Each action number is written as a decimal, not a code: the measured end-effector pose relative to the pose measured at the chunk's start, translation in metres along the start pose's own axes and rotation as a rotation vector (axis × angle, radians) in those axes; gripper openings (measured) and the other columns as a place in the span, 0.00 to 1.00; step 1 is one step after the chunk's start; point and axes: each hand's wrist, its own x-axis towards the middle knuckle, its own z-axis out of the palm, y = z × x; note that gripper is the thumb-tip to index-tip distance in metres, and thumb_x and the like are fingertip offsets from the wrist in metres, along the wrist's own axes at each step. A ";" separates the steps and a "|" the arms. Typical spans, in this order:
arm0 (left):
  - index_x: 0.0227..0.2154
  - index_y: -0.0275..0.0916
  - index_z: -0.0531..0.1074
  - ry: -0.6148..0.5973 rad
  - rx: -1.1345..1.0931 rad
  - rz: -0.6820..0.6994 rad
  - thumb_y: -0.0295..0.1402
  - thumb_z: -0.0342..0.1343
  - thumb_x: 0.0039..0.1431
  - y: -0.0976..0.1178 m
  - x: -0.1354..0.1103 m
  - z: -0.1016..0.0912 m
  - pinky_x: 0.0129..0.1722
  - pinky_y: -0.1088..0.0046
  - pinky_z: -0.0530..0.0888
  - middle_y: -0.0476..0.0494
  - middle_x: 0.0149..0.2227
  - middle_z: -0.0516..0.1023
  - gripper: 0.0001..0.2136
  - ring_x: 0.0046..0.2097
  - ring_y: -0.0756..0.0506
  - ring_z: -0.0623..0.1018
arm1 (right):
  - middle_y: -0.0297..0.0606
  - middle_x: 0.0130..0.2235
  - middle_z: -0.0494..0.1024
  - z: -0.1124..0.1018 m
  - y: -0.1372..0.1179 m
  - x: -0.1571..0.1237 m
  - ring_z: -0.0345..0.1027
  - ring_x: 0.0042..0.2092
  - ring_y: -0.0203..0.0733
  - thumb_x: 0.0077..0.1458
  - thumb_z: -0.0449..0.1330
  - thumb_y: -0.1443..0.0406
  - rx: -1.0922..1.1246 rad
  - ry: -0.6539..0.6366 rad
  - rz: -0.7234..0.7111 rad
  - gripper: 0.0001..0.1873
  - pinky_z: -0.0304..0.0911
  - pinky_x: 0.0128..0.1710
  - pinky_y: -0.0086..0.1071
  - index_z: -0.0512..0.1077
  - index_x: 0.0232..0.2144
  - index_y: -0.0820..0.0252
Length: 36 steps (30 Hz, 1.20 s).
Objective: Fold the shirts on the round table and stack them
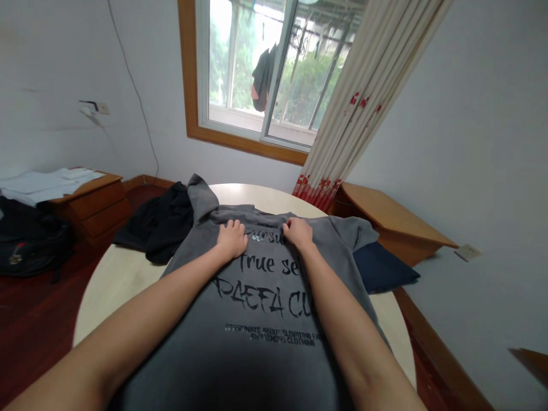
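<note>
A grey T-shirt [261,319] with black lettering lies spread on a round pale table [115,279]. My left hand [232,238] rests on the shirt's upper chest, its fingers curled and pressing the cloth. My right hand [298,233] lies a little to the right of it, fingers bent down on the fabric near the collar. Both forearms stretch over the shirt from the near edge.
A black garment [160,225] lies at the table's far left and a dark blue one [383,268] at its right. A wooden drawer unit [94,205] with white cloths stands left, a black bag [29,240] beside it. A wooden desk [385,220], a curtain [359,103] and a window [265,68] are behind.
</note>
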 end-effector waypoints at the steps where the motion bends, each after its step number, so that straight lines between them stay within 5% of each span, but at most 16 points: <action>1: 0.53 0.31 0.70 -0.006 0.015 0.008 0.38 0.43 0.67 0.000 0.001 -0.001 0.54 0.50 0.67 0.26 0.57 0.70 0.20 0.58 0.30 0.67 | 0.49 0.36 0.81 0.002 0.001 0.010 0.74 0.40 0.49 0.58 0.59 0.61 0.017 0.045 0.002 0.12 0.64 0.40 0.36 0.81 0.32 0.58; 7: 0.46 0.32 0.77 -0.141 -0.024 -0.037 0.38 0.41 0.67 -0.004 0.033 -0.021 0.49 0.55 0.72 0.28 0.52 0.76 0.21 0.53 0.31 0.74 | 0.56 0.46 0.79 0.018 0.018 0.060 0.74 0.46 0.53 0.58 0.56 0.64 0.135 0.213 0.106 0.17 0.64 0.49 0.38 0.81 0.41 0.67; 12: 0.46 0.34 0.77 0.055 -0.135 -0.075 0.39 0.37 0.70 -0.006 0.086 -0.035 0.50 0.56 0.73 0.31 0.50 0.78 0.23 0.52 0.33 0.76 | 0.58 0.45 0.81 0.038 0.037 0.072 0.75 0.48 0.56 0.58 0.56 0.66 0.210 0.159 0.171 0.17 0.64 0.52 0.40 0.81 0.42 0.69; 18: 0.53 0.39 0.75 0.054 -0.114 -0.178 0.31 0.47 0.66 -0.019 0.129 -0.011 0.54 0.61 0.72 0.37 0.55 0.76 0.17 0.58 0.37 0.73 | 0.52 0.51 0.80 0.037 0.039 0.063 0.74 0.52 0.51 0.52 0.62 0.65 0.122 -0.036 0.280 0.23 0.64 0.51 0.34 0.77 0.51 0.64; 25: 0.50 0.41 0.78 0.034 -0.192 -0.220 0.38 0.56 0.62 -0.041 0.136 0.013 0.51 0.63 0.74 0.37 0.53 0.78 0.16 0.54 0.36 0.76 | 0.46 0.39 0.83 0.011 0.029 0.060 0.76 0.44 0.50 0.45 0.60 0.72 0.174 -0.019 0.351 0.13 0.64 0.40 0.31 0.80 0.35 0.60; 32: 0.41 0.39 0.80 0.413 -0.405 -0.218 0.32 0.55 0.61 -0.043 0.142 0.004 0.53 0.66 0.74 0.39 0.45 0.76 0.10 0.48 0.41 0.78 | 0.42 0.32 0.80 0.004 0.025 0.062 0.72 0.35 0.45 0.46 0.57 0.72 0.400 0.245 0.399 0.11 0.61 0.36 0.29 0.77 0.33 0.62; 36: 0.41 0.37 0.80 0.505 -0.529 -0.189 0.24 0.55 0.58 -0.047 0.148 0.008 0.55 0.68 0.73 0.40 0.43 0.76 0.12 0.47 0.43 0.77 | 0.39 0.29 0.78 0.012 0.025 0.064 0.68 0.31 0.42 0.47 0.56 0.71 0.478 0.317 0.401 0.13 0.61 0.34 0.29 0.76 0.36 0.64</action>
